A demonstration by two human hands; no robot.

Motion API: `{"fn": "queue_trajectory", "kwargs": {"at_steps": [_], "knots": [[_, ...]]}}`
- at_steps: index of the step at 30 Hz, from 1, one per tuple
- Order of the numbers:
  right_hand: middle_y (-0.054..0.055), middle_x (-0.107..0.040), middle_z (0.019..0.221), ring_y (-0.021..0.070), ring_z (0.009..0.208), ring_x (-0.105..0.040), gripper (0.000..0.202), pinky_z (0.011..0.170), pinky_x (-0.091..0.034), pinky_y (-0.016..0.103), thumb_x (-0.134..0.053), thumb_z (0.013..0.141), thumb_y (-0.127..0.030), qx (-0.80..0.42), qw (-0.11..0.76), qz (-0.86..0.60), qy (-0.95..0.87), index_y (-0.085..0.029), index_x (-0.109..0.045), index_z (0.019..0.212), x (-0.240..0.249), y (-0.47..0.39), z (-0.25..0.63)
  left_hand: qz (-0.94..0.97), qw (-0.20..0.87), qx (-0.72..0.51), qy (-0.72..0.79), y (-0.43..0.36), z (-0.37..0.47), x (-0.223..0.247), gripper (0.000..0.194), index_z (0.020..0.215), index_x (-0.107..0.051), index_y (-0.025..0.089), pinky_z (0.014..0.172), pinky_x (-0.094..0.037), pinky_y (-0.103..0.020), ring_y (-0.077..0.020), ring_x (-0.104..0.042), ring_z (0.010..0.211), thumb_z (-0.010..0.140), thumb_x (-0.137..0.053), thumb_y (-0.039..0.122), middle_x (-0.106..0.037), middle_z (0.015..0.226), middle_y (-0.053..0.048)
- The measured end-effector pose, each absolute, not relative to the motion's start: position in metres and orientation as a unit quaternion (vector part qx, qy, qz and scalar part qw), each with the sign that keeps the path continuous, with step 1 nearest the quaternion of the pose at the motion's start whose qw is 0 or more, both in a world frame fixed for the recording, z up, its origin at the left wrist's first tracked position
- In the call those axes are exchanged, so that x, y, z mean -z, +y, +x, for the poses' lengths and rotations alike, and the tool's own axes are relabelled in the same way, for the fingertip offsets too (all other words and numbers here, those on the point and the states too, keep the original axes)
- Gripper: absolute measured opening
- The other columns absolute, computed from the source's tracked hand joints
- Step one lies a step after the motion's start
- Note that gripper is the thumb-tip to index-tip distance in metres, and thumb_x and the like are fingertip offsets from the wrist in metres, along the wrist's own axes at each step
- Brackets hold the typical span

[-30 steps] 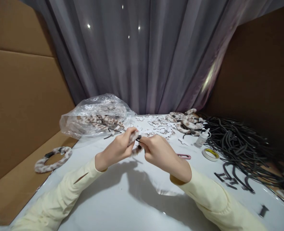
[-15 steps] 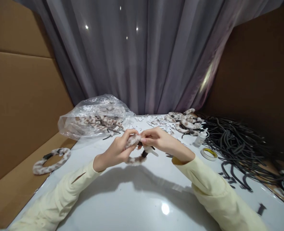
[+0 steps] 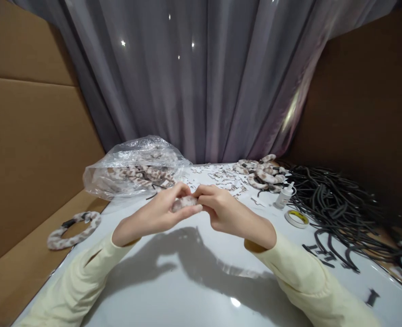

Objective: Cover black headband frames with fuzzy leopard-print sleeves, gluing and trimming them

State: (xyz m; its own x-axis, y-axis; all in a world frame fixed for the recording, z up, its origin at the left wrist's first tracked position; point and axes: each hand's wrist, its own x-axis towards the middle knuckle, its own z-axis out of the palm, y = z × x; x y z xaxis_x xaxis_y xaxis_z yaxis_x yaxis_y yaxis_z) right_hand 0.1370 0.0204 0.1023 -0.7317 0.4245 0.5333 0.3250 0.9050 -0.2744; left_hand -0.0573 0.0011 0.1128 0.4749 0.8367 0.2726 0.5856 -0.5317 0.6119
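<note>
Over the middle of the white table, my left hand (image 3: pixel 165 206) is closed around a fuzzy white and brown plush tube (image 3: pixel 184 202). Only a short stretch of the plush shows between the thumb and fingers; the rest is hidden. My right hand (image 3: pixel 221 206) meets it from the other side, fingers curled and pressed together at the tube's end. What exactly those right fingertips pinch is covered. A finished-looking plush ring (image 3: pixel 56 240) with a black section lies at the table's left edge.
A clear plastic bag (image 3: pixel 129 172) of plush tubes stands back left. Paper scraps (image 3: pixel 226 175) lie behind my hands. At right are plush rings (image 3: pixel 269 176), a white glue-type bottle (image 3: pixel 284 197), a tape roll (image 3: pixel 291 222), black tubes (image 3: pixel 333 200) and a short black piece (image 3: pixel 372 297).
The lower loop of plush and its black part, visible below my hands before, are now hidden. My left hand has turned, its thumb reaching toward the right hand, whose fingers have curled in.
</note>
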Motion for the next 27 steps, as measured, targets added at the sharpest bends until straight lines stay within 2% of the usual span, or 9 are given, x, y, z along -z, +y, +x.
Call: {"fn": "queue_trajectory", "kwargs": {"at_steps": [3,10,13,18,21,27], "knots": [[0.006,-0.054,0.081,0.0153,0.072,-0.049,0.031,0.064,-0.039,0.026,-0.039,0.06,0.01,-0.055,0.281,-0.2,-0.937,-0.014,-0.055,0.07,-0.098,0.018,0.132,0.847,0.187,-0.233,0.439,-0.002,-0.053,-0.109,0.018,0.085,-0.044,0.019,0.052,-0.032,-0.022,-0.0117,-0.045,0.056,0.09,-0.037,0.035,-0.051,0.066,0.003],[0.007,-0.056,0.08,0.0151,0.071,-0.049,0.028,0.062,-0.038,0.026,-0.037,0.057,0.01,-0.055,0.328,-0.189,-0.924,-0.016,-0.044,0.061,-0.098,0.021,0.134,0.818,0.23,-0.251,0.463,0.001,-0.057,-0.113,0.023,0.083,-0.056,0.017,0.047,-0.027,-0.019,-0.0088,-0.038,0.049,0.087,-0.044,0.037,-0.041,0.053,0.007],[0.008,-0.057,0.084,0.0161,0.074,-0.052,0.029,0.063,-0.04,0.027,-0.035,0.057,0.01,-0.048,0.358,-0.187,-0.914,-0.016,-0.043,0.063,-0.098,0.021,0.133,0.807,0.243,-0.261,0.471,-0.001,-0.056,-0.115,0.025,0.084,-0.057,0.016,0.048,-0.027,-0.019,-0.0086,-0.038,0.05,0.088,-0.043,0.037,-0.042,0.054,0.006],[0.009,-0.057,0.086,0.0184,0.08,-0.053,0.031,0.068,-0.043,0.03,-0.033,0.059,0.01,-0.008,0.351,-0.189,-0.917,-0.016,-0.046,0.068,-0.097,0.02,0.132,0.797,0.315,-0.246,0.453,-0.002,-0.056,-0.118,0.029,0.068,-0.05,0.015,0.047,-0.027,-0.019,-0.0077,-0.035,0.051,0.088,-0.042,0.034,-0.039,0.056,0.005],[0.01,-0.056,0.087,0.0196,0.082,-0.052,0.031,0.069,-0.044,0.031,-0.034,0.061,0.01,0.018,0.343,-0.191,-0.92,-0.015,-0.048,0.069,-0.099,0.019,0.134,0.789,0.347,-0.264,0.433,-0.002,-0.056,-0.119,0.026,0.072,-0.053,0.015,0.045,-0.025,-0.02,-0.0075,-0.032,0.049,0.087,-0.043,0.032,-0.039,0.056,0.005],[0.01,-0.056,0.091,0.0187,0.084,-0.055,0.031,0.068,-0.046,0.029,-0.034,0.065,0.009,0.006,0.308,-0.188,-0.933,-0.015,-0.051,0.075,-0.104,0.018,0.141,0.818,0.253,-0.308,0.416,-0.002,-0.052,-0.113,0.023,0.073,-0.057,0.014,0.046,-0.026,-0.02,-0.0075,-0.034,0.05,0.086,-0.044,0.028,-0.045,0.059,0.003]]}}
